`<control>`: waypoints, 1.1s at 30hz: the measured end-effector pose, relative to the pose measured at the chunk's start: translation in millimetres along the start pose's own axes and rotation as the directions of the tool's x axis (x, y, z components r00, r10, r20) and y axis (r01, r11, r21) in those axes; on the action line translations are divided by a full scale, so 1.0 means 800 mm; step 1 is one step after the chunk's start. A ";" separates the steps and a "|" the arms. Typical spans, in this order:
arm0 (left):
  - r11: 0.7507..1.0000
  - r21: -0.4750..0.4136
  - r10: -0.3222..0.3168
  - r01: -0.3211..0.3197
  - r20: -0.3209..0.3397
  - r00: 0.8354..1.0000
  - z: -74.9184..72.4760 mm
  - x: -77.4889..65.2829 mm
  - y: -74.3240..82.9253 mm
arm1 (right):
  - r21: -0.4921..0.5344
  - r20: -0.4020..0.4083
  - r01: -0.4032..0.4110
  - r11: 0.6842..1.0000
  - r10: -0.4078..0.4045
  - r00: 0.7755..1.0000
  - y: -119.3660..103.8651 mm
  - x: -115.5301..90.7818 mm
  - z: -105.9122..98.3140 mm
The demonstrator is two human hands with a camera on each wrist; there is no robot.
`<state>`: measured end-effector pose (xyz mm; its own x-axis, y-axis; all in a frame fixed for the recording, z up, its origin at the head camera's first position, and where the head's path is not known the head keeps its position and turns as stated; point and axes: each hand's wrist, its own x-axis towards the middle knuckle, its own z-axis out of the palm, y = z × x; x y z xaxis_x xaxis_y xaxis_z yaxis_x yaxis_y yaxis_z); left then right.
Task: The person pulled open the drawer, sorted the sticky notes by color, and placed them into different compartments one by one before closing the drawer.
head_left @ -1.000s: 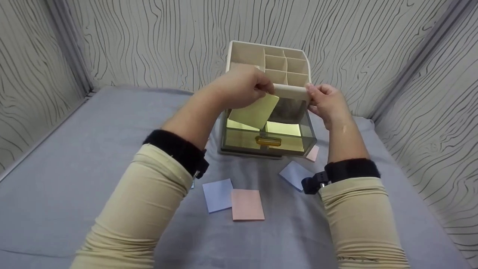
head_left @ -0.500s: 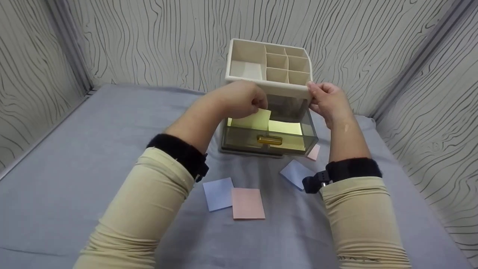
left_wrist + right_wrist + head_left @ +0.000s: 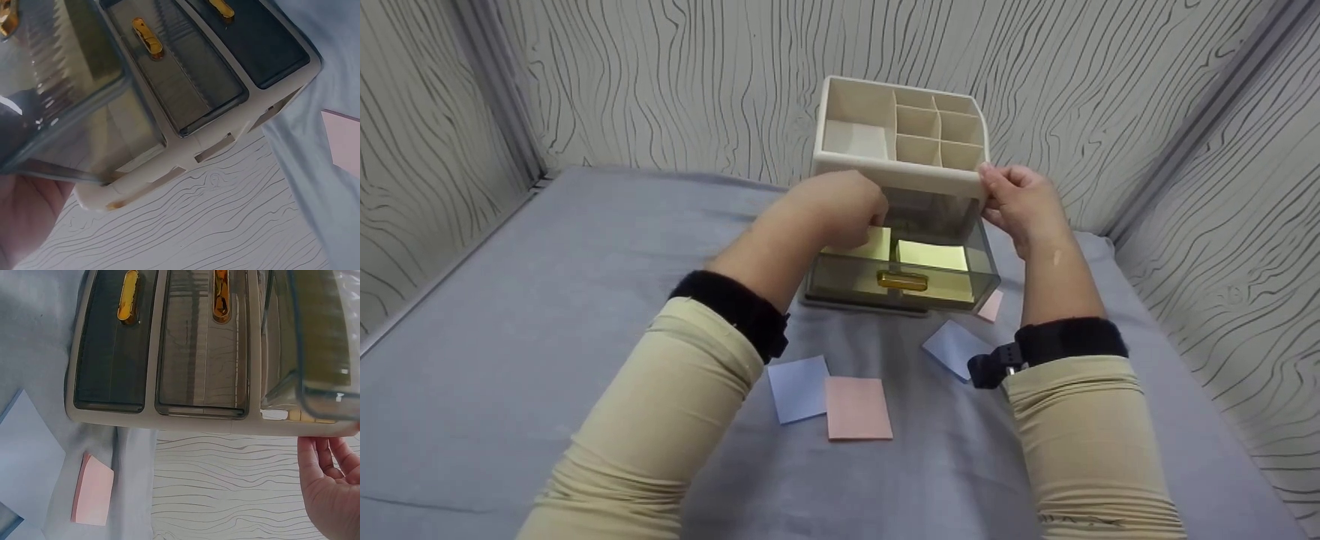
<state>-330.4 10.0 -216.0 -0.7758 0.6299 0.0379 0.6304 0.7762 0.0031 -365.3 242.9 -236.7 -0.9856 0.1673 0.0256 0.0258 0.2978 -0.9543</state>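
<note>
head: the left hand (image 3: pixel 846 208) dips into the drawer (image 3: pixel 984 289) over a yellow notepad (image 3: pixel 877 241), grip unclear; the right hand (image 3: pixel 1024 210) holds the organizer (image 3: pixel 904 169) by its edge; left wrist: drawer beside left hand; right wrist: pink notepad (image 3: pixel 94 495) apart from right hand

Cream plastic organizer (image 3: pixel 900 166): 1 | smoky see-through plastic drawers (image 3: pixel 185 70): 3 | gold oblong handles (image 3: pixel 147 38): 3 | yellow square paper pads (image 3: pixel 934 255): 2 visible | pale-blue square paper pads (image 3: pixel 798 390): 2 visible | pink square paper pads (image 3: pixel 859 409): 3 visible
</note>
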 end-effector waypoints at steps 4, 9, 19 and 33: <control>0.996 0.084 -0.013 0.011 0.023 1.000 0.005 0.004 0.002 | -0.004 -0.005 0.000 1.000 0.000 1.000 0.000 -0.001 0.000; 0.990 0.134 -0.043 0.034 0.064 0.997 0.009 0.008 0.006 | 0.002 -0.006 0.000 1.000 0.000 1.000 -0.001 -0.001 0.001; 0.995 0.073 -0.078 0.071 0.095 0.992 0.007 0.005 0.009 | -0.008 -0.003 0.005 1.000 -0.005 1.000 0.000 -0.005 0.000; 0.970 -0.169 0.092 -0.172 -0.400 0.912 0.005 -0.018 0.015 | -0.010 -0.003 0.012 1.000 -0.012 1.000 0.000 -0.003 0.000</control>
<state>-311.9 10.6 -220.6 -0.6383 0.6352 0.4350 0.7501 0.6402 0.1658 -362.8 242.4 -236.7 -0.9853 0.1664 0.0375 0.0160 0.3092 -0.9509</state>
